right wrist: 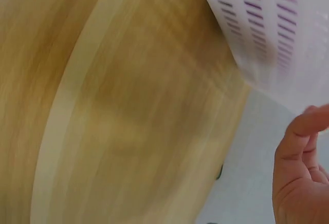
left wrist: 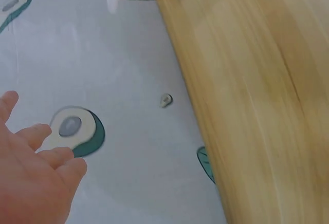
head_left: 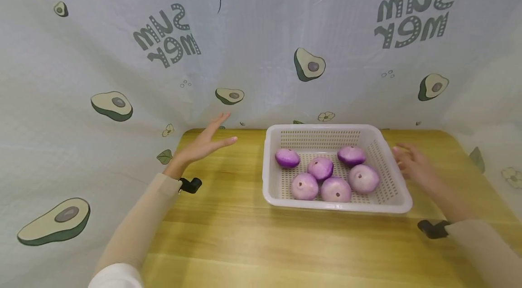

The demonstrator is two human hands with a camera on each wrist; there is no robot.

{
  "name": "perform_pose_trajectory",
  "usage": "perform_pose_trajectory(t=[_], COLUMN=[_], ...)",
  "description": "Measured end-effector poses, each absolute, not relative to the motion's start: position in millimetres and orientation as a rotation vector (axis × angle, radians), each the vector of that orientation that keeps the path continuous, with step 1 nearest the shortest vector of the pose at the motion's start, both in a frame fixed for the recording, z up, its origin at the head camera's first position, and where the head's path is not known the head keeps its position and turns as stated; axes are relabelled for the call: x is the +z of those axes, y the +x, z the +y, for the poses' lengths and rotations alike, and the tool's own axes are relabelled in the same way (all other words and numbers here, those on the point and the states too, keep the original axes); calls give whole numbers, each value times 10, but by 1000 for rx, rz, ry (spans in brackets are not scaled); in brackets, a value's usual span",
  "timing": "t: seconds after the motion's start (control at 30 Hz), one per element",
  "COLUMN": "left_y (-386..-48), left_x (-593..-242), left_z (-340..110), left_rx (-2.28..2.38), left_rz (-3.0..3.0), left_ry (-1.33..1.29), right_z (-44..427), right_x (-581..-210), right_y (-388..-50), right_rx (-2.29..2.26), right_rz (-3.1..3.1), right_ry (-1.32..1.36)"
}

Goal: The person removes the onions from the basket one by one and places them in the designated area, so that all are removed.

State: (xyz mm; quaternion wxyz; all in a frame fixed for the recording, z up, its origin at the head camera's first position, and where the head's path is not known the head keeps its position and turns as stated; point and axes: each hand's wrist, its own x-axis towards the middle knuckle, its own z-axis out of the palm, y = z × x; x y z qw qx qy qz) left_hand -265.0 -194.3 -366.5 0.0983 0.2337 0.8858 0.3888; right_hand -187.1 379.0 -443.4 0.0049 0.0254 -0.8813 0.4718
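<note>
A white slotted plastic basket [head_left: 337,208] stands on the wooden table with several purple onions [head_left: 320,168] in it. To its left, apart from it, my left hand [head_left: 204,144] hovers with fingers and thumb spread, holding nothing. The left wrist view shows that hand's fingers [left wrist: 38,157] at the left edge. Beside the basket's right wall is my right hand [head_left: 413,168], its fingers loosely bent close to the rim. In the right wrist view, the bent fingers [right wrist: 298,136] are near the basket's lower corner [right wrist: 267,80]; whether they touch it is hard to tell.
The wooden table [head_left: 244,251] has rounded far corners. Behind it and at both sides hangs a pale curtain [head_left: 261,43] printed with avocados and lettering. The basket sits near the table's far edge. Dark wrist mounts [head_left: 190,185] are worn at both cuffs.
</note>
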Motion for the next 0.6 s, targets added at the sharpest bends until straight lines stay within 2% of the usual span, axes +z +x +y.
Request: perform_pose_trajectory(t=[0.6], left_y=[-2717], left_x=[-3506], left_z=[-1385], left_rx=[1147], left_rz=[2361], left_ry=[1013], right_z=[3593], right_x=[-4505], right_y=[-1757], right_rx=[1695], right_rz=[-2655], right_ry=[-142])
